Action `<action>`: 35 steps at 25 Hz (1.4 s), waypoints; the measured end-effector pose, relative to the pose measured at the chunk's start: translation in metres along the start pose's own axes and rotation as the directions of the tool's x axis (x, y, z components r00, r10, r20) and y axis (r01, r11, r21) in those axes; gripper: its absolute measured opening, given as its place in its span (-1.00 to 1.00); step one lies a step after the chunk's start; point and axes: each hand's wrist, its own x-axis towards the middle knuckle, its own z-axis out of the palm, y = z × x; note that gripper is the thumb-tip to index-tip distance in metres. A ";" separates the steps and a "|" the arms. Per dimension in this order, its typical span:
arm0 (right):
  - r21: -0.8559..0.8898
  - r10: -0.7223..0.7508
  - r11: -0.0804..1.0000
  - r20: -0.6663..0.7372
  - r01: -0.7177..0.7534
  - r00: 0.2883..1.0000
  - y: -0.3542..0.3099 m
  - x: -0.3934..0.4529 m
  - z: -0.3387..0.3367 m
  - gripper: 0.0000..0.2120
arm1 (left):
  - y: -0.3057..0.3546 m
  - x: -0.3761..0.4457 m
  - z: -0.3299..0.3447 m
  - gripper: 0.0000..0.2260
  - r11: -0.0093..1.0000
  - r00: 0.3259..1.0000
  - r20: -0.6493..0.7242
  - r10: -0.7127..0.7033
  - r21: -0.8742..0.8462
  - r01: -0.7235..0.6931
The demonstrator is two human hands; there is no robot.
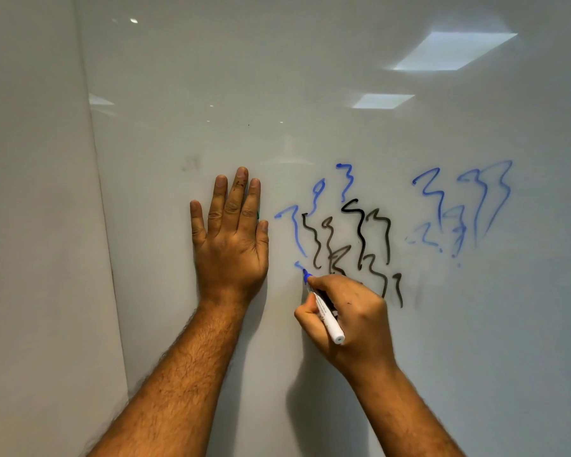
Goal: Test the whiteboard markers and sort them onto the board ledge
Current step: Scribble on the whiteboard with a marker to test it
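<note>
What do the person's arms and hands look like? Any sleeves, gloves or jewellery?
Both forearms are bare and hairy, with no sleeves in view. Neither the left hand nor the right hand wears a glove, ring or watch. The left hand's middle finger carries a small dark ink smudge.

Whiteboard (310, 94): smooth, glossy white surface, mirroring ceiling lights as bright patches; blue and black ink squiggles (363, 232) on it, some strokes dense, others thin and faded; marker (328, 319): smooth white plastic barrel, slight sheen, small printed text, blue tip; wall (30, 192) at left: matt, pale, faintly uneven finish.
</note>
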 end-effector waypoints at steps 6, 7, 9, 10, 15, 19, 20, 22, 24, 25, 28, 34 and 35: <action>-0.020 0.088 0.996 0.070 -0.086 0.994 -0.004 -0.016 -0.012 -0.87 | 0.001 -0.016 0.001 -0.46 1.000 1.000 0.023 -0.003 0.008 0.003; 0.016 0.090 0.996 0.049 -0.090 0.995 -0.006 -0.012 -0.013 -0.87 | 0.001 -0.018 0.001 -0.46 1.000 1.000 0.026 -0.003 0.004 0.003; 0.035 0.036 0.999 0.035 -0.037 0.999 -0.013 -0.005 -0.005 -0.85 | 0.001 -0.020 0.001 -0.45 1.000 1.000 0.027 -0.007 0.003 0.006; 0.023 0.000 1.000 0.051 -0.001 0.999 -0.017 0.000 0.001 -0.84 | 0.001 -0.021 0.001 -0.45 1.000 1.000 0.026 -0.007 0.003 0.006; -0.025 -0.058 0.998 0.094 0.061 0.994 -0.009 -0.005 0.003 -0.83 | -0.002 -0.026 0.001 -0.45 1.000 1.000 0.030 -0.001 0.004 0.001; -0.071 -0.016 0.997 0.169 0.029 0.985 -0.004 -0.024 -0.008 -0.84 | -0.001 -0.029 0.001 -0.46 1.000 1.000 0.024 0.012 0.002 -0.012; -0.062 -0.002 0.998 0.165 0.013 0.986 -0.002 -0.027 -0.012 -0.84 | -0.001 -0.029 0.001 -0.46 1.000 1.000 0.024 0.008 0.000 -0.008; -0.019 0.025 1.000 0.079 -0.024 0.997 0.004 -0.031 -0.023 -0.84 | -0.002 -0.031 0.002 -0.46 1.000 1.000 0.021 0.008 -0.006 -0.008; -0.021 0.016 1.000 -0.001 -0.016 1.000 0.009 -0.026 -0.028 -0.81 | -0.003 -0.033 0.002 -0.46 1.000 1.000 0.022 0.013 0.003 -0.013; -0.031 0.004 1.000 -0.013 -0.004 1.000 0.010 -0.020 -0.027 -0.79 | -0.002 -0.033 0.002 -0.46 1.000 1.000 0.024 0.014 0.001 -0.014; -0.016 0.004 1.000 0.025 -0.004 1.000 0.008 -0.008 -0.021 -0.77 | -0.003 -0.033 0.001 -0.47 1.000 1.000 0.017 0.017 -0.004 -0.017; 0.087 0.211 0.973 0.059 -0.215 0.976 -0.002 -0.026 -0.024 -0.79 | -0.003 -0.037 0.003 -0.58 0.997 0.995 -0.076 0.066 -0.045 -0.069; 0.133 0.264 0.954 0.054 -0.269 0.963 -0.004 -0.027 -0.026 -0.80 | -0.003 -0.038 0.003 -0.59 0.995 0.995 -0.085 0.059 -0.074 -0.065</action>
